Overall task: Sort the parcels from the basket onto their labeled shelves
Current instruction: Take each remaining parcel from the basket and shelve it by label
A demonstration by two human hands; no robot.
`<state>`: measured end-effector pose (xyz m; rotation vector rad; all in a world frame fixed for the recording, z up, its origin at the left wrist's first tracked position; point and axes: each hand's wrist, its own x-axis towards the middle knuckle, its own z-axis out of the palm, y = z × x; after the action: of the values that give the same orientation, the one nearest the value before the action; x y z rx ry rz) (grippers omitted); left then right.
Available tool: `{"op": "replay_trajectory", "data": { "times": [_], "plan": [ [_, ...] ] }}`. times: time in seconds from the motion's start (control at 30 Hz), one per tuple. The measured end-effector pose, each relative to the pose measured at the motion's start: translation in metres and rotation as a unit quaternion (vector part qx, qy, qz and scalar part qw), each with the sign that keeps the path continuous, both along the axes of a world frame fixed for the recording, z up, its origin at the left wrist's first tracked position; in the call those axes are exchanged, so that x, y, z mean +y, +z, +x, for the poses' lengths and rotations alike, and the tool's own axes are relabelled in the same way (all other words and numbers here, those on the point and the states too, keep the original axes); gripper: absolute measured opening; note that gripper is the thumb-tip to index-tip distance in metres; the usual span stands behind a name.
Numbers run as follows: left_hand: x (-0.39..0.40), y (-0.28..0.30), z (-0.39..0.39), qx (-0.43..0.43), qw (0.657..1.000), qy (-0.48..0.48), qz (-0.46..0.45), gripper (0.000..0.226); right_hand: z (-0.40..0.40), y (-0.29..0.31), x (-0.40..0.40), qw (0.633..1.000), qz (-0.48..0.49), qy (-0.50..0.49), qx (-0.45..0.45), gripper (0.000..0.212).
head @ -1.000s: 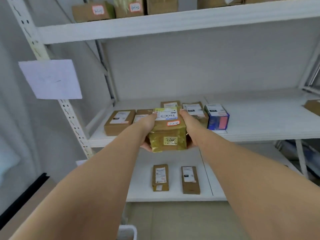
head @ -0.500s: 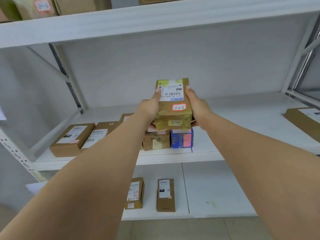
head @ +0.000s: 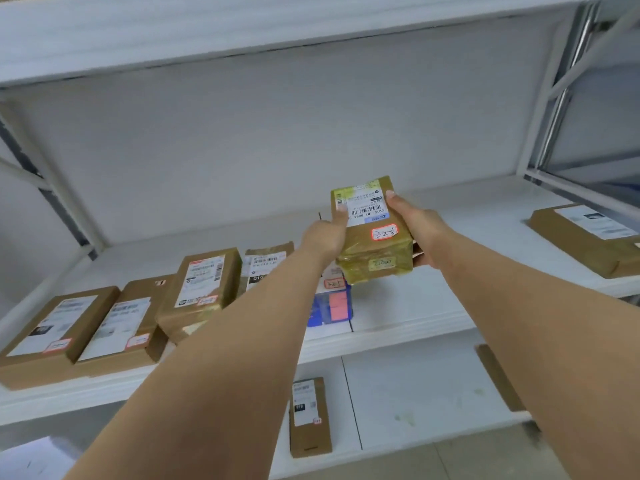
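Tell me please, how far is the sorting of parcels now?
Partly done, it seems: several brown parcels already lie on the middle shelf. In hand: the left hand and right hand grip a yellow-taped parcel above that shelf, not yet set down. The basket is out of view, so what remains cannot be told.

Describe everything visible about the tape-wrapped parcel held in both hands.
The small yellowish-brown box parcel wrapped in glossy clear tape is held in the air above the white middle shelf, tilted with its top face toward the camera. That face carries a white barcode shipping label, a blue strip and a red-bordered handwritten sticker; the near end has a small yellow tag. The left hand and right hand grip its opposite sides, thumbs on top.
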<state>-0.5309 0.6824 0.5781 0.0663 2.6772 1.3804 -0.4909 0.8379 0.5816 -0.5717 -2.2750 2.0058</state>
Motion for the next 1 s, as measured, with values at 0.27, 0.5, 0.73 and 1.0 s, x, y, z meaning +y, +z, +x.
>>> {"op": "replay_trajectory", "data": {
  "times": [0.27,0.5,0.73,1.0],
  "plan": [
    [0.02,-0.05,-0.054,0.072,0.967,-0.059,-0.236,0.063,-0.037,-0.051,0.026,0.994,0.037,-0.033,-0.095,0.062],
    [0.018,-0.075,-0.073,0.079,0.941,-0.071,-0.322,0.079,-0.074,-0.084,0.024,0.987,0.094,-0.049,-0.121,0.045],
    [0.002,-0.062,-0.073,0.14,0.91,-0.083,-0.381,0.065,-0.084,-0.082,0.019,0.945,0.301,-0.054,-0.117,0.047],
    [-0.046,-0.034,-0.035,0.157,0.893,-0.006,-0.422,0.048,-0.059,-0.041,-0.032,0.875,0.48,0.048,0.047,0.036]
  ]
}}
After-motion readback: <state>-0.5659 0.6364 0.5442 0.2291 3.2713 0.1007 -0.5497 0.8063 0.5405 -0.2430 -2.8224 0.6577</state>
